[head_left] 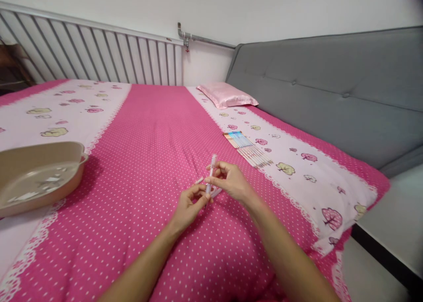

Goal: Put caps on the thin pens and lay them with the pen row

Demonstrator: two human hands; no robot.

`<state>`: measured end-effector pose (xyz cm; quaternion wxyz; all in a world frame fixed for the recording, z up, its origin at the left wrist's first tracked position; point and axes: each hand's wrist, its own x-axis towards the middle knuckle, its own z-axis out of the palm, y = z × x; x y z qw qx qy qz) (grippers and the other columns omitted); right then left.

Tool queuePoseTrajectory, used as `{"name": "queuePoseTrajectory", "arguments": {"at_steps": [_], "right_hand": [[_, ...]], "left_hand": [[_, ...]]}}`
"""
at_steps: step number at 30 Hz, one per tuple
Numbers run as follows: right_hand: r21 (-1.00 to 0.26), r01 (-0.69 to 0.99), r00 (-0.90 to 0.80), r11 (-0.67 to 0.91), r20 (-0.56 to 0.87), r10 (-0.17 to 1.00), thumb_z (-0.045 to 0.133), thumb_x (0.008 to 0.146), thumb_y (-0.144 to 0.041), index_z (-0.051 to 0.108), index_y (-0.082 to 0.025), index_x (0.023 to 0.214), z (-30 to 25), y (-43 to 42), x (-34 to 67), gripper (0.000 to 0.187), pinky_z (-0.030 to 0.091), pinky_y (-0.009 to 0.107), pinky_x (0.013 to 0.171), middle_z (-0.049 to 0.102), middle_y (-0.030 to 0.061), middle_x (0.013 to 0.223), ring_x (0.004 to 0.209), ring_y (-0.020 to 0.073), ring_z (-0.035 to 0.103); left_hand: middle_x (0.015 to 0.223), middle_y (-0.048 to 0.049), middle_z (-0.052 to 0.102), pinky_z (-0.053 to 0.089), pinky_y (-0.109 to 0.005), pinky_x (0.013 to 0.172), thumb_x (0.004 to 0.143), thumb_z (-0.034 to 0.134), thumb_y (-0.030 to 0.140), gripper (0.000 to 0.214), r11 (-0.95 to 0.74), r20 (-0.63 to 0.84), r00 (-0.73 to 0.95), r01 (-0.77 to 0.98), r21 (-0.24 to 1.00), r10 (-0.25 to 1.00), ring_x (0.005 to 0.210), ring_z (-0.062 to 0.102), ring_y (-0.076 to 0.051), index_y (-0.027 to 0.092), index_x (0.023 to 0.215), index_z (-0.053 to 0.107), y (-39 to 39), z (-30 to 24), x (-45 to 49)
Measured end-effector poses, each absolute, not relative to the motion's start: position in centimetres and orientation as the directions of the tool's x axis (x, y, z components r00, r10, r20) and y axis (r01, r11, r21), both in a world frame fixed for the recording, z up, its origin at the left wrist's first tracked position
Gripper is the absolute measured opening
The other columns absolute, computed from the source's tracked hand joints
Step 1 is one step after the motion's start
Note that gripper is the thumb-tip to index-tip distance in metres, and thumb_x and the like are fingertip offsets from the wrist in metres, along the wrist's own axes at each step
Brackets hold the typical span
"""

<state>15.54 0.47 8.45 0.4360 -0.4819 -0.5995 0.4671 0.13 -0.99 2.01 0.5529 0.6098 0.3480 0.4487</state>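
Note:
Both my hands meet over the pink dotted bedsheet (pixel 148 130). My right hand (pixel 231 180) pinches a pale pen (pixel 211 172) held nearly upright, its tip pointing away from me. My left hand (pixel 188 205) is closed at the pen's lower end, fingertips pinching it. A couple of other pale pens (pixel 216 192) lie on the sheet just behind my fingers, partly hidden. Farther right, a row of several pens (pixel 247 148) with coloured ends lies side by side on the white printed band.
A beige tray (pixel 39 161) with scraps inside rests on the bed at the left. A pink pillow (pixel 226 95) lies at the far end beside the grey padded headboard (pixel 330 90). A white railing (pixel 99 50) runs along the back. The floor shows at the right.

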Motion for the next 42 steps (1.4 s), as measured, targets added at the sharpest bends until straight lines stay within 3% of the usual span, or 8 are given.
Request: {"name": "queuePoseTrajectory", "arguments": {"at_steps": [9, 18, 26, 30, 36, 42], "right_hand": [[-1.000, 0.012, -0.235, 0.008, 0.005, 0.972, 0.073, 0.067, -0.028, 0.053, -0.018, 0.115, 9.4, 0.0, 15.5, 0.052, 0.050, 0.034, 0.079, 0.063, 0.0095, 0.107, 0.091, 0.0191, 0.062], [-1.000, -0.028, -0.287, -0.012, -0.003, 0.958, 0.065, 0.072, -0.019, 0.053, -0.017, 0.114, 9.3, -0.1, 15.5, 0.044, 0.048, 0.035, 0.079, 0.068, 0.0058, 0.091, 0.082, 0.0172, 0.064], [-0.994, 0.091, -0.196, 0.063, 0.044, 0.980, 0.076, 0.061, -0.027, 0.058, -0.014, 0.102, 8.8, 0.2, 15.5, 0.047, 0.044, 0.025, 0.058, 0.055, -0.0037, 0.067, 0.061, 0.0116, 0.056], [-0.992, 0.105, -0.195, 0.066, 0.045, 0.980, 0.078, 0.060, -0.032, 0.058, -0.016, 0.103, 8.6, 0.3, 15.4, 0.049, 0.045, 0.027, 0.062, 0.057, -0.0020, 0.072, 0.066, 0.0131, 0.057], [-1.000, -0.028, -0.225, -0.014, -0.007, 0.974, 0.067, 0.075, -0.027, 0.052, -0.019, 0.113, 9.6, -0.1, 15.6, 0.041, 0.045, 0.036, 0.088, 0.065, 0.0079, 0.102, 0.099, 0.0187, 0.059], [-0.997, -0.057, -0.288, -0.060, -0.041, 0.957, 0.063, 0.076, -0.020, 0.050, -0.017, 0.115, 9.7, -0.2, 15.6, 0.042, 0.048, 0.037, 0.082, 0.068, 0.0079, 0.097, 0.082, 0.0171, 0.064]], "left_hand": [[0.072, -0.0029, 0.065, 0.041, -0.026, 0.064, 0.084, 0.055, 0.032, 0.021, -0.139, 0.164, 0.361, -0.094, 0.986, 0.918, 0.066, 0.056, -0.014, 0.015, 0.089, 0.065, -0.9, 2.1, -0.2], [0.072, -0.0032, 0.065, 0.041, -0.027, 0.066, 0.085, 0.054, 0.030, 0.020, -0.152, 0.180, 0.357, -0.105, 0.983, 0.916, 0.068, 0.057, -0.015, 0.014, 0.086, 0.065, -0.8, 2.0, -0.1], [0.071, -0.0023, 0.064, 0.040, -0.024, 0.059, 0.082, 0.057, 0.032, 0.018, -0.159, 0.172, 0.362, -0.066, 0.985, 0.916, 0.062, 0.053, -0.012, 0.015, 0.087, 0.064, -0.8, 1.7, 0.0], [0.070, -0.0019, 0.064, 0.039, -0.024, 0.058, 0.081, 0.058, 0.032, 0.018, -0.152, 0.168, 0.353, -0.074, 0.986, 0.920, 0.060, 0.053, -0.012, 0.015, 0.083, 0.065, -0.8, 1.9, 0.0], [0.069, -0.0018, 0.066, 0.040, -0.025, 0.062, 0.082, 0.055, 0.030, 0.017, -0.125, 0.160, 0.351, -0.119, 0.985, 0.923, 0.063, 0.055, -0.014, 0.016, 0.083, 0.066, -1.0, 2.5, -0.1], [0.068, -0.0025, 0.065, 0.041, -0.027, 0.064, 0.083, 0.054, 0.030, 0.019, -0.129, 0.167, 0.354, -0.129, 0.983, 0.920, 0.065, 0.056, -0.015, 0.016, 0.081, 0.066, -1.0, 2.4, -0.2]]}}
